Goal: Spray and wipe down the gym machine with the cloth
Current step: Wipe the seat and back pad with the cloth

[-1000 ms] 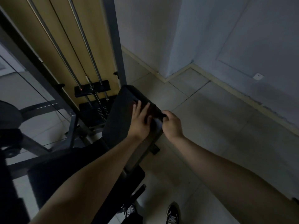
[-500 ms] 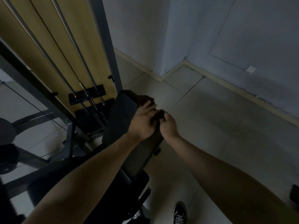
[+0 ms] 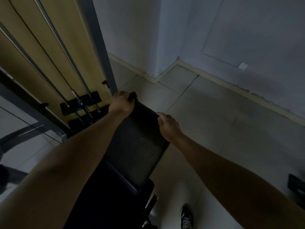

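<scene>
The gym machine's black back pad (image 3: 137, 154) runs up the middle of the head view, with small droplets glinting on it. A dark cloth (image 3: 143, 111) lies stretched across the pad's far end. My left hand (image 3: 120, 104) grips the cloth's bunched corner at the pad's top left. On the pad's right edge, my right hand (image 3: 168, 128) has its fingers curled over the cloth's other end. No spray bottle is in view.
The weight stack (image 3: 80, 103) with its guide rods and a grey upright post (image 3: 102, 52) stands just left of the pad. The black seat pad (image 3: 115, 195) is below. My shoe (image 3: 186, 217) rests on the tiled floor. A dark object (image 3: 297, 187) sits at the right edge.
My hands were together on the cloth at the pad's end. They have moved apart, the left up to the top corner and the right to the right edge, spreading the cloth.
</scene>
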Available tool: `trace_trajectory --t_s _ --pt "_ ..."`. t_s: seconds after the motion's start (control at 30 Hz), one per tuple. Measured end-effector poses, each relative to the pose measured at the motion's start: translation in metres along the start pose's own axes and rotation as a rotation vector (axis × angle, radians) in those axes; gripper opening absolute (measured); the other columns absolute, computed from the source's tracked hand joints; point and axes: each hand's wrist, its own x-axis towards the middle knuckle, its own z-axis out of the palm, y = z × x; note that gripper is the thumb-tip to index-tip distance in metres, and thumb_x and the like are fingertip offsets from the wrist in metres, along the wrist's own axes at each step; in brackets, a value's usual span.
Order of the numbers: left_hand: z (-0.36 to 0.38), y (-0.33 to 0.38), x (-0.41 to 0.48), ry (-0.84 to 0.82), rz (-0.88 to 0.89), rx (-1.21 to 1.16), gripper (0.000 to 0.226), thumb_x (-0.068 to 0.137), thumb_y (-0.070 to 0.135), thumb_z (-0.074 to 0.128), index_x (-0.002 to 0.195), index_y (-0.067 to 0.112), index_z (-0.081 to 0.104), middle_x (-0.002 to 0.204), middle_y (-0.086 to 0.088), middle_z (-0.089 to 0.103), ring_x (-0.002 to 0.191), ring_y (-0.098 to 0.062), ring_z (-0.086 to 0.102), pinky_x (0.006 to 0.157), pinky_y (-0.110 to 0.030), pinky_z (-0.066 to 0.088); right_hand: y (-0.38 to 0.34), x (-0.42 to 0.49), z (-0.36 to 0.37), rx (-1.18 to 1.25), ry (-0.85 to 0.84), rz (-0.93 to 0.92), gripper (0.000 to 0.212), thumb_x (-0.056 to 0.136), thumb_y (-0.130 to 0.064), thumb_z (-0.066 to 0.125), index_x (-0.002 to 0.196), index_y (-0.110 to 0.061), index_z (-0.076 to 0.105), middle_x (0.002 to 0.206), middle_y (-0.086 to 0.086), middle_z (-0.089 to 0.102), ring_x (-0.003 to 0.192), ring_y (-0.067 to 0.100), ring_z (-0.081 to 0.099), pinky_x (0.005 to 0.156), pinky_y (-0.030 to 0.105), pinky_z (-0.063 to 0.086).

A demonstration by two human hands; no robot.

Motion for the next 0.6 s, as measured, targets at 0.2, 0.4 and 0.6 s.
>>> trace_trajectory --t_s 0.2,0.4,0.6 --pt "0.023 0.036 -0.035 0.057 0.257 0.065 0.041 0.095 0.038 0.045 0.099 0.008 0.072 0.101 -0.015 0.070 0.100 -0.032 0.061 0.089 -0.038 0.045 -0.007 -0.006 -0.009 0.177 0.035 0.104 0.039 0.106 -0.030 0.041 0.140 -0.015 0.055 0.133 0.010 0.062 0.121 0.027 0.057 0.107 0.040 0.043" --pt "0.052 0.078 -0.109 -0.002 0.431 0.030 0.045 0.094 0.037 0.039 0.125 0.017 0.065 0.128 -0.005 0.066 0.127 -0.026 0.055 0.115 -0.041 0.035 0.003 -0.028 0.000 0.704 0.176 0.346 0.038 0.103 -0.003 0.033 0.130 -0.007 0.059 0.123 0.008 0.063 0.108 0.022 0.060 0.083 0.020 0.048" --pt "0.036 0.049 -0.075 0.004 0.468 0.086 0.036 0.100 0.042 0.044 0.112 0.017 0.068 0.120 -0.005 0.067 0.122 -0.024 0.056 0.101 -0.036 0.046 0.008 -0.019 0.009 0.414 0.153 0.300 0.034 0.107 -0.022 0.036 0.133 -0.011 0.055 0.120 0.015 0.060 0.108 0.030 0.059 0.087 0.031 0.045"
